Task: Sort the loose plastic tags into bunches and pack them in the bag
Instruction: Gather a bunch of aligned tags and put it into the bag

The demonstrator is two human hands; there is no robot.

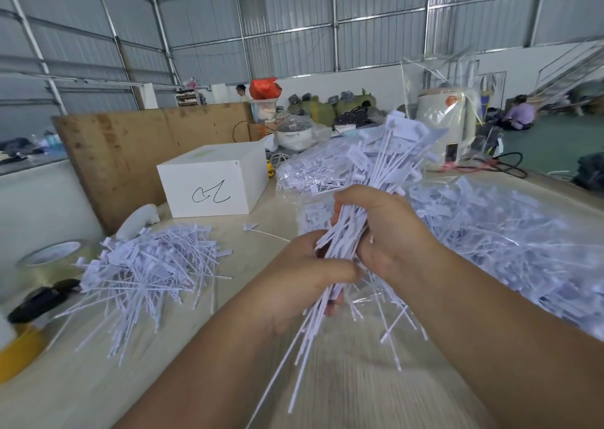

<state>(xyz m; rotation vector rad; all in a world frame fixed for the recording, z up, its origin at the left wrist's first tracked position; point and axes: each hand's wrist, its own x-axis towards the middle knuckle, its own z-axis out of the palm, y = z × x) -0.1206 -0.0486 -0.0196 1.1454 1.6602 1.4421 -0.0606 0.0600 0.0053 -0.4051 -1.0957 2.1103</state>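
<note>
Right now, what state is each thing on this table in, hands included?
Left hand: gripping the bunch low down.
Right hand: gripping the bunch higher up.
Bunch of tags: held up, heads fanned out.
Loose tags: tangled heap lying on the table.
Clear bag: lying down, holding many tags.
White box: closed.
Tape roll: lying flat.

A thick bunch of white plastic tags (356, 206) stands tilted above the tabletop, flat heads fanned up and to the right, thin tails splaying downward. A loose heap of tags (147, 271) lies to the left. More tags fill the clear bag (510, 232) on the right.
</note>
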